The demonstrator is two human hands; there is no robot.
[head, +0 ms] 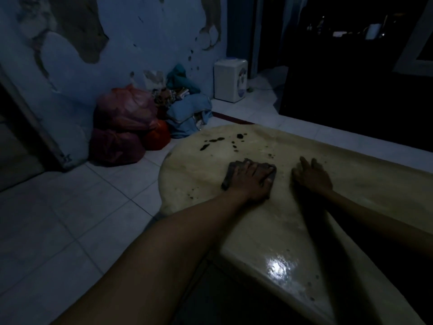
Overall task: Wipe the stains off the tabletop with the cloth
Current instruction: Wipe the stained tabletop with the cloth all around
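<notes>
A pale beige tabletop (351, 191) with a rounded far end stretches away from me. Dark stains (220, 140) are scattered near its far rounded edge, with smaller specks (271, 155) further right. A dark grey cloth (230, 171) lies flat on the table. My left hand (251, 181) presses down on the cloth with fingers spread, covering most of it. To the right of the cloth, my right hand (312, 175) rests flat on the bare tabletop with fingers apart, holding nothing.
Red plastic bags (121, 127) and a heap of blue clothes (187, 113) lie on the tiled floor (70, 207) against the peeling wall. A white water dispenser (230, 80) stands further back. A dark doorway opens at the right. A light glare (277, 266) shines on the near table surface.
</notes>
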